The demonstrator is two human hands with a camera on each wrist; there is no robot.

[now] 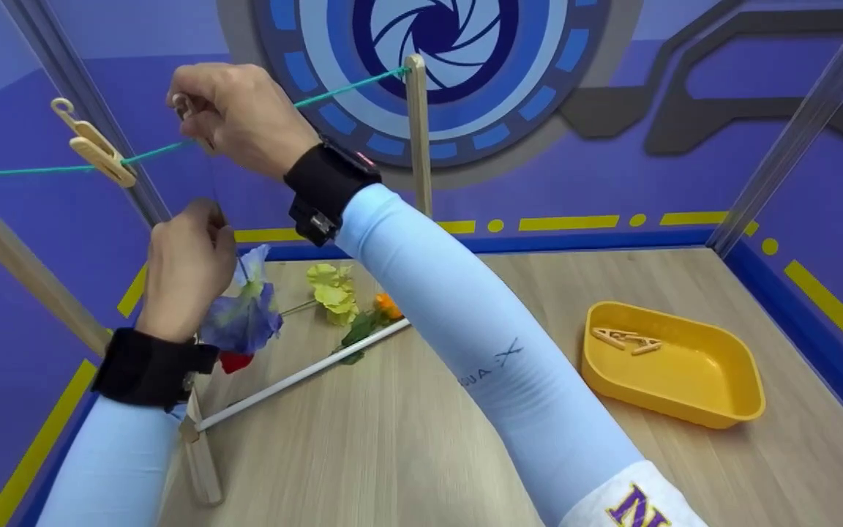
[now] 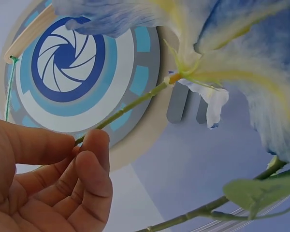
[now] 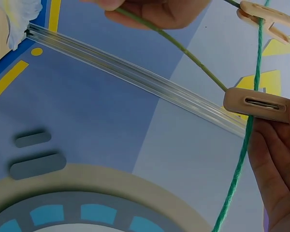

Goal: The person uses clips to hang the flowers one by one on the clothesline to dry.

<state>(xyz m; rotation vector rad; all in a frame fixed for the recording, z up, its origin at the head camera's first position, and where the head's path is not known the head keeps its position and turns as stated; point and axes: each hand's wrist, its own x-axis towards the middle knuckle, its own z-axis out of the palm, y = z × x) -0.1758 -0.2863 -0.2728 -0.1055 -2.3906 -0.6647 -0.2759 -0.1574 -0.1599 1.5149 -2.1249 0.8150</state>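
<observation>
Tabletop (image 1: 392, 454): pale wood grain.
Left hand (image 1: 191, 263): pinches the stem (image 2: 130, 107) of a blue flower (image 1: 242, 322) hanging just below.
Right hand (image 1: 246, 113): pinches a clothespin (image 3: 237, 100) across the green string (image 1: 348, 88), the stem's upper end at its tip.
Back wall (image 1: 538, 179): blue-purple, round emblem (image 1: 432, 29).

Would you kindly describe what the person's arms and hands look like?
The left hand and right hand are bare, with black wristbands and light blue sleeves. The right sleeve has dark handwritten marks; white cloth further up carries a purple, yellow-edged letter.
</observation>
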